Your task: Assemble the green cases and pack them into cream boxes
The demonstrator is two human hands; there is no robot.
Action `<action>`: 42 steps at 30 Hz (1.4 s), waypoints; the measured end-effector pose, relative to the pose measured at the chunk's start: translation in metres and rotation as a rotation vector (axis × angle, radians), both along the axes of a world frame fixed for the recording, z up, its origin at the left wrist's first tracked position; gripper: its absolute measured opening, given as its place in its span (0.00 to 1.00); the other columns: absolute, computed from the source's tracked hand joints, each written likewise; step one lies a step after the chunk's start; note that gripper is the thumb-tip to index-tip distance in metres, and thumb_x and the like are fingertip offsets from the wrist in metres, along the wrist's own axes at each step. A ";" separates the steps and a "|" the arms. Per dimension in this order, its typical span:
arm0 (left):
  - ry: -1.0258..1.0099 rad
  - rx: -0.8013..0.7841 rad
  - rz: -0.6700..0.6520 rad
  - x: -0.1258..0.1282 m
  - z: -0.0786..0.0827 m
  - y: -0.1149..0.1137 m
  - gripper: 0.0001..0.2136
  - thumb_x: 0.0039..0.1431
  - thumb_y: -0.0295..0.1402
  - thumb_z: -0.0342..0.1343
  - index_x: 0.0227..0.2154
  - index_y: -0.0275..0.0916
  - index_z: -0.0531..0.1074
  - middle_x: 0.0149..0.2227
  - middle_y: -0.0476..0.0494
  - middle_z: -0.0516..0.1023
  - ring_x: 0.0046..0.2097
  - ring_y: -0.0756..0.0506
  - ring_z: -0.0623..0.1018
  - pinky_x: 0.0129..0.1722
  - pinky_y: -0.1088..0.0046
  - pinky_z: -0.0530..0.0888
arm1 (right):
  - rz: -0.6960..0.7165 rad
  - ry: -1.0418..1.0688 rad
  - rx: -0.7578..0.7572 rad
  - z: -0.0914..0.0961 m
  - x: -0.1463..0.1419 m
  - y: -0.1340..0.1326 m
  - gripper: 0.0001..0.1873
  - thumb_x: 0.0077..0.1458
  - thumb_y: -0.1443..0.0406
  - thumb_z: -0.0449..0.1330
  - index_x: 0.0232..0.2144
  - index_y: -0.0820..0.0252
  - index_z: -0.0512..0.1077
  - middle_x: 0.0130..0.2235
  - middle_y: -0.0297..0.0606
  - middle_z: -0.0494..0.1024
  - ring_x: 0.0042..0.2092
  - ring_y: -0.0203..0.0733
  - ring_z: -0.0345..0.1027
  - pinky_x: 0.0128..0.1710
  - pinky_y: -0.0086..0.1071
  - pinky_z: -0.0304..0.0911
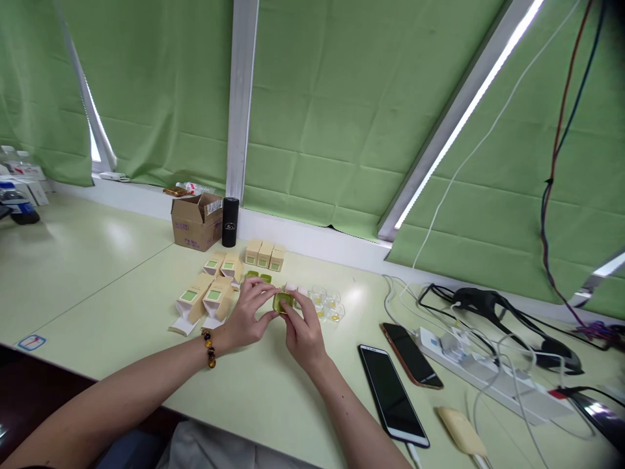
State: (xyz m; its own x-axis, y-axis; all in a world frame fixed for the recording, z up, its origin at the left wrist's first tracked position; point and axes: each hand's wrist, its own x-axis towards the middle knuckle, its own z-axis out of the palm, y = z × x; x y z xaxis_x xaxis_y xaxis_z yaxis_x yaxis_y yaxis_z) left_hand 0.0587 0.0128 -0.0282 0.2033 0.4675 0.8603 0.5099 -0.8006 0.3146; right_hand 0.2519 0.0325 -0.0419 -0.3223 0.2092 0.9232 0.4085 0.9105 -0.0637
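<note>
Between my two hands is a small green square container (282, 301), held just above the table. My left hand (248, 314), with a beaded bracelet on the wrist, pinches its left side between thumb and fingers. My right hand (303, 331) grips the right side, a finger reaching over the inside. Beyond my hands lie more green containers (258, 277), partly hidden by my left fingers. Several small clear cups (329, 303) with yellow bits in them stand to the right. Left of my hands, small beige boxes (215, 296) lie with flaps open.
Three upright beige boxes (264, 255) stand near the wall. Behind them are a black cylinder (230, 222) and an open cardboard box (196, 222). Two phones (393, 394), a power strip (488, 374), tangled cables and a cream-coloured mouse-shaped item (461, 430) occupy the right.
</note>
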 end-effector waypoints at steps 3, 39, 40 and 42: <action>-0.016 -0.002 -0.004 0.000 0.000 0.000 0.23 0.66 0.29 0.61 0.63 0.46 0.71 0.53 0.36 0.77 0.57 0.34 0.67 0.58 0.47 0.71 | 0.006 0.026 -0.023 0.000 0.000 -0.002 0.29 0.67 0.75 0.56 0.66 0.53 0.66 0.60 0.54 0.74 0.62 0.56 0.71 0.56 0.56 0.76; 0.191 -0.140 0.033 0.002 0.004 -0.004 0.27 0.65 0.19 0.53 0.62 0.52 0.71 0.60 0.40 0.71 0.64 0.35 0.63 0.65 0.46 0.67 | 0.158 0.333 -0.663 -0.001 -0.001 -0.005 0.17 0.62 0.60 0.65 0.53 0.54 0.75 0.47 0.43 0.81 0.45 0.48 0.74 0.47 0.44 0.72; 0.157 -0.145 0.031 0.002 0.004 -0.003 0.25 0.66 0.21 0.55 0.61 0.51 0.72 0.60 0.39 0.72 0.64 0.35 0.63 0.65 0.46 0.67 | 0.157 0.335 -0.657 0.000 0.000 -0.005 0.17 0.64 0.60 0.63 0.54 0.54 0.75 0.48 0.43 0.81 0.46 0.48 0.74 0.47 0.44 0.72; 0.067 -0.177 0.021 0.001 0.003 0.002 0.22 0.66 0.25 0.59 0.61 0.49 0.71 0.58 0.39 0.73 0.64 0.35 0.64 0.65 0.47 0.67 | 0.115 0.354 -0.628 0.000 0.003 -0.003 0.17 0.66 0.60 0.60 0.56 0.55 0.73 0.50 0.44 0.81 0.47 0.48 0.74 0.49 0.44 0.71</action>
State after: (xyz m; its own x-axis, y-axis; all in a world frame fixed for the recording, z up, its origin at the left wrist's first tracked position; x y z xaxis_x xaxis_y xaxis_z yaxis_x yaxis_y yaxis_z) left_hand 0.0595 0.0148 -0.0256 0.2459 0.6152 0.7490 0.5506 -0.7246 0.4144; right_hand 0.2547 0.0294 -0.0415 -0.0786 0.7164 0.6933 0.1703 0.6949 -0.6987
